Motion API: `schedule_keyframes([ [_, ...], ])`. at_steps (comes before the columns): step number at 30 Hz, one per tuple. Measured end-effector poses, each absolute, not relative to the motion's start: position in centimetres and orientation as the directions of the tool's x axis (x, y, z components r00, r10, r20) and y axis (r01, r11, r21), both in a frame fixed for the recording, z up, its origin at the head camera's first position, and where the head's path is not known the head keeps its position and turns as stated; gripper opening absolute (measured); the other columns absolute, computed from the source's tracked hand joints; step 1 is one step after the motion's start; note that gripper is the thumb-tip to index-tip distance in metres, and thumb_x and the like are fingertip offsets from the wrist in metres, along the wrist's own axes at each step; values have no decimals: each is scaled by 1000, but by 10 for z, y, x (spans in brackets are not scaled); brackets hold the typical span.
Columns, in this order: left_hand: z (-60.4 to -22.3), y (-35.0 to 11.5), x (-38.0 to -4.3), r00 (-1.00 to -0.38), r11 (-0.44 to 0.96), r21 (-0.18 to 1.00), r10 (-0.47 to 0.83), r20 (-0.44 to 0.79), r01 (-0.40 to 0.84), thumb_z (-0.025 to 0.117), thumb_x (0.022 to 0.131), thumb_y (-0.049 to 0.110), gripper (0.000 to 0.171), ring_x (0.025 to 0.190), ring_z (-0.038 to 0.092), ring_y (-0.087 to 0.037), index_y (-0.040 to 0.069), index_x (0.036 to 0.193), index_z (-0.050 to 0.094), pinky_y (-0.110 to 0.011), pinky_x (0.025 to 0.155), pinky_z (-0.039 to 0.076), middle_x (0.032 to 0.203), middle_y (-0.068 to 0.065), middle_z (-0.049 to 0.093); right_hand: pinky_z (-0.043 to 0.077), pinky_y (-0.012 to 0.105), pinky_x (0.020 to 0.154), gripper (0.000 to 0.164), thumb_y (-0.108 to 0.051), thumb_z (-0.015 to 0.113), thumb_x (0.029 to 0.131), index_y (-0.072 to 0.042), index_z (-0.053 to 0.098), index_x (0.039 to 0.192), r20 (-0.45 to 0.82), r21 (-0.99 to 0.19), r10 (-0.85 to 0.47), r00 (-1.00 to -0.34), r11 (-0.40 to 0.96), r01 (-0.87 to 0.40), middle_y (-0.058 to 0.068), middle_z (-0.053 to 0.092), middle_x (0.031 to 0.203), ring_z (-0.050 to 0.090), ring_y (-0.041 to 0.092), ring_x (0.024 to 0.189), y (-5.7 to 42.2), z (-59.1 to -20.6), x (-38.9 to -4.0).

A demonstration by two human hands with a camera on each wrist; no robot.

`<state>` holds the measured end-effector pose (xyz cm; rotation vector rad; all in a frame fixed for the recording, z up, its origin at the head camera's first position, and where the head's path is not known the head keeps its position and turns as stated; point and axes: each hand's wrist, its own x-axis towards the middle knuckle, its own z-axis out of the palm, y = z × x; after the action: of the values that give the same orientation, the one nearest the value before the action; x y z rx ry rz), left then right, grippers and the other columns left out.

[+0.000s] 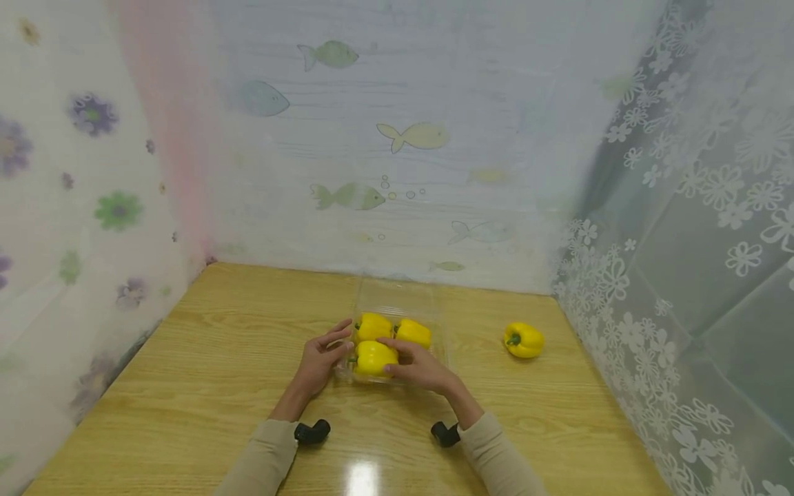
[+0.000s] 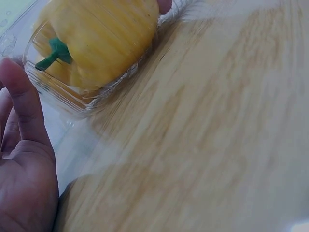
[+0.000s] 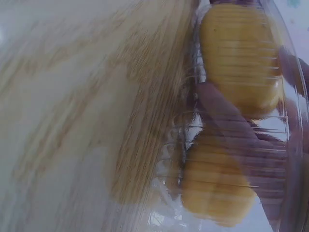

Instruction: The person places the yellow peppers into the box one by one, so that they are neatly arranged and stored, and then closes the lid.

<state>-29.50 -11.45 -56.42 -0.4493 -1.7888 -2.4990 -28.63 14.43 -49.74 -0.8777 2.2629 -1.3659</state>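
Note:
A clear plastic clamshell box [image 1: 400,380] holds three yellow bell peppers, with its lid [image 1: 397,296] raised at the back. Inside its front left part lies one yellow bell pepper [image 1: 374,358], stem to the left. My right hand [image 1: 424,368] reaches into the box and holds that pepper between thumb and fingers. Through the plastic wall, the right wrist view shows the thumb [image 3: 222,104] by the pepper [image 3: 241,53]. My left hand [image 1: 318,362] is at the box's left side, fingers loosely extended; in the left wrist view it is beside the green stem [image 2: 55,53].
Behind the held pepper are two more, a left one [image 1: 372,326] and a right one [image 1: 413,333]. Another yellow bell pepper [image 1: 524,340] lies on the wooden table [image 1: 217,365] to the right. Patterned curtains [image 1: 403,138] stand at the back and both sides.

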Motion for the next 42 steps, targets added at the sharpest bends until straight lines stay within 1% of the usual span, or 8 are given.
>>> schedule_keyframes([
  [3, -563, -114, -295, -960, -342, 920, 132, 248, 191, 66, 96, -2, 42, 95, 65, -6, -21, 131, 54, -15, 61, 47, 158, -22, 41, 51, 34, 101, 55, -17, 62, 103, -16, 44, 155, 26, -876, -659, -752, 347, -335, 10, 46, 156, 54, 26, 131, 143, -498, -286],
  [5, -563, -114, -295, -959, -345, 919, 135, 250, 191, 67, 96, -1, 43, 90, 64, -5, -22, 132, 54, -15, 60, 47, 158, -22, 41, 51, 34, 101, 56, -16, 62, 103, -16, 44, 156, 27, -878, -657, -754, 346, -332, 10, 45, 157, 54, 26, 131, 143, -498, -286],
  [10, -563, -114, -294, -958, -347, 919, 144, 249, 187, 67, 96, 0, 44, 91, 64, -5, -21, 132, 53, -15, 63, 48, 158, -22, 41, 52, 35, 101, 59, -17, 63, 103, -14, 41, 157, 19, -884, -652, -758, 343, -317, 10, 40, 160, 52, 28, 135, 144, -499, -285],
  [13, -563, -114, -294, -960, -346, 920, 138, 242, 183, 67, 96, 1, 44, 89, 64, -5, -20, 133, 54, -15, 61, 47, 158, -21, 42, 51, 35, 102, 60, -17, 64, 102, -13, 40, 157, 19, -885, -646, -763, 345, -313, 10, 39, 161, 52, 28, 135, 144, -499, -284],
  [21, -565, -114, -295, -960, -329, 924, 127, 248, 195, 68, 96, 1, 43, 109, 65, -5, -19, 132, 56, -15, 58, 43, 157, -21, 43, 49, 42, 106, 60, -19, 66, 101, -11, 43, 156, 31, -850, -629, -777, 392, -352, 11, 41, 160, 52, 28, 135, 143, -495, -281],
  [28, -564, -114, -295, -961, -348, 919, 132, 245, 186, 68, 96, 1, 43, 84, 62, -3, -19, 132, 55, -15, 55, 41, 158, -21, 42, 39, 50, 114, 60, -26, 68, 100, -10, 47, 153, 59, -777, -618, -784, 464, -425, 11, 46, 157, 45, 29, 141, 145, -492, -280],
  [36, -564, -114, -294, -952, -346, 915, 145, 270, 206, 66, 97, 1, 44, 83, 60, -4, -22, 133, 52, -16, 57, 43, 157, -21, 42, 36, 50, 117, 57, -29, 64, 102, -8, 47, 152, 50, -767, -605, -795, 487, -419, 10, 48, 155, 43, 29, 143, 153, -491, -277],
  [42, -563, -115, -294, -956, -344, 919, 145, 254, 192, 67, 97, 1, 43, 89, 64, -5, -20, 132, 55, -16, 59, 44, 158, -22, 41, 43, 51, 111, 52, -28, 58, 105, -9, 47, 152, 45, -784, -625, -779, 462, -415, 9, 52, 152, 51, 28, 136, 162, -489, -275],
])
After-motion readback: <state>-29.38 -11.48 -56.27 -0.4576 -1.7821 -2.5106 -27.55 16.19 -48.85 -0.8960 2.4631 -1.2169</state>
